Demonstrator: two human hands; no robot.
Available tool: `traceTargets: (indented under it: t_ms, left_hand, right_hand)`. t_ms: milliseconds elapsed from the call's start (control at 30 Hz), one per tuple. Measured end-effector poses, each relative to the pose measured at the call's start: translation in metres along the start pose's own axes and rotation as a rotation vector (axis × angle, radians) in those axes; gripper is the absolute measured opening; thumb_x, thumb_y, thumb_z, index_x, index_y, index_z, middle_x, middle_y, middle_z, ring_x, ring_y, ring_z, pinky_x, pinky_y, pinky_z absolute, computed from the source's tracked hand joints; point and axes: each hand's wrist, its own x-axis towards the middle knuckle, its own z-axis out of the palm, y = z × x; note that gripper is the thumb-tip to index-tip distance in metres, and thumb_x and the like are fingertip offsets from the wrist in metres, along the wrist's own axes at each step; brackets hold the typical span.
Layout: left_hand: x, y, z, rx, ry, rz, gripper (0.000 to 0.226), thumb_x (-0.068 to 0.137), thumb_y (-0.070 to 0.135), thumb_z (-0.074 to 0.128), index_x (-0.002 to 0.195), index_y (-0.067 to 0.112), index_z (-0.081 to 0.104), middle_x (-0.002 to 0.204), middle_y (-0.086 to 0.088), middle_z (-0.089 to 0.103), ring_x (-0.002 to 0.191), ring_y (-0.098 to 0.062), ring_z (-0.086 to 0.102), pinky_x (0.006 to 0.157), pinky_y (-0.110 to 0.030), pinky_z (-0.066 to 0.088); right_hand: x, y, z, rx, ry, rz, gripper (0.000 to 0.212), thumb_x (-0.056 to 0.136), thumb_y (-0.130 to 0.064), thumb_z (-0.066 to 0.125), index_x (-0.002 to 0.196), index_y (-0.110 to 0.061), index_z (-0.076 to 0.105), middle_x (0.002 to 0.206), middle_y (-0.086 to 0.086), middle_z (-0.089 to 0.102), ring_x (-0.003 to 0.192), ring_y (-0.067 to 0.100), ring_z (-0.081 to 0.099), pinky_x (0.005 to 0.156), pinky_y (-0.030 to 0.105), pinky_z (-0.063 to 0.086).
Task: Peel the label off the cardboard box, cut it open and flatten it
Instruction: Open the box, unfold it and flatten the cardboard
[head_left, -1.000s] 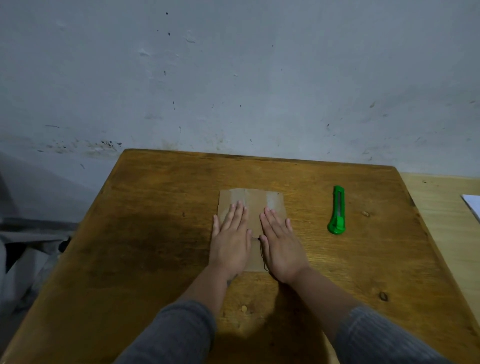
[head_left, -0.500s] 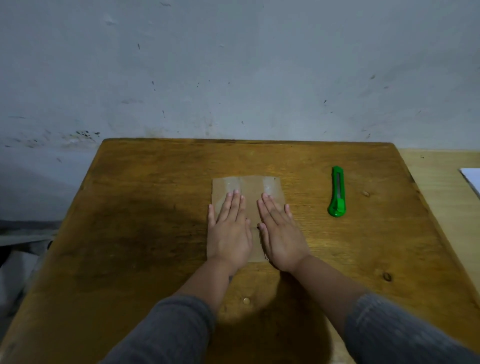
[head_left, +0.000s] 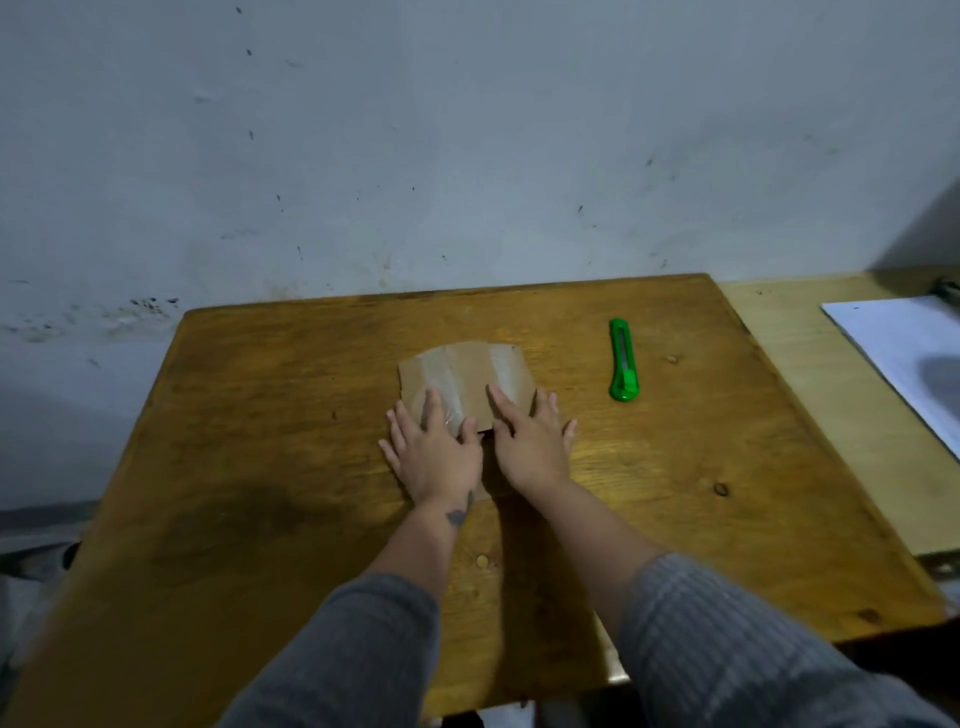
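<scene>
1. At mid-bench (head_left: 260, 467), the left hand (head_left: 434, 454) lies spread, fingers straight, pressing the flattened cardboard box's (head_left: 467, 376) near left part.
2. The box extends away from both hands, toward the wall.
3. The right hand (head_left: 530, 441) presses likewise, nearer the green utility knife (head_left: 623, 366).

Plain room: scuffed wall (head_left: 467, 130), worn wooden table (head_left: 260, 467)
</scene>
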Motion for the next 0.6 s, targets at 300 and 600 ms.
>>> traceTargets:
  t_ms: [300,600]
  left_hand:
    - [-0.092,0.03,-0.01,-0.228,0.093,0.062,0.065,0.093,0.04,0.053,0.15,0.035,0.02,0.16,-0.007,0.0,0.142,-0.035,0.015,0.111,-0.047,0.026]
    - [-0.289,0.072,0.051,-0.325,0.049,0.131,0.065,0.091,0.043,0.055,0.149,0.036,0.024,0.16,-0.006,0.004,0.142,-0.036,0.016,0.111,-0.045,0.026]
  right_hand:
    - [-0.073,0.029,-0.051,0.185,0.088,-0.102,0.053,0.096,-0.018,0.041,0.139,-0.048,0.033,0.159,0.011,0.002,0.144,0.035,0.007,0.118,0.045,0.014]
    - [-0.218,0.175,-0.127,0.169,0.082,-0.103,0.051,0.097,-0.022,0.04,0.139,-0.049,0.031,0.158,0.015,0.002,0.142,0.036,0.009,0.116,0.046,0.014]
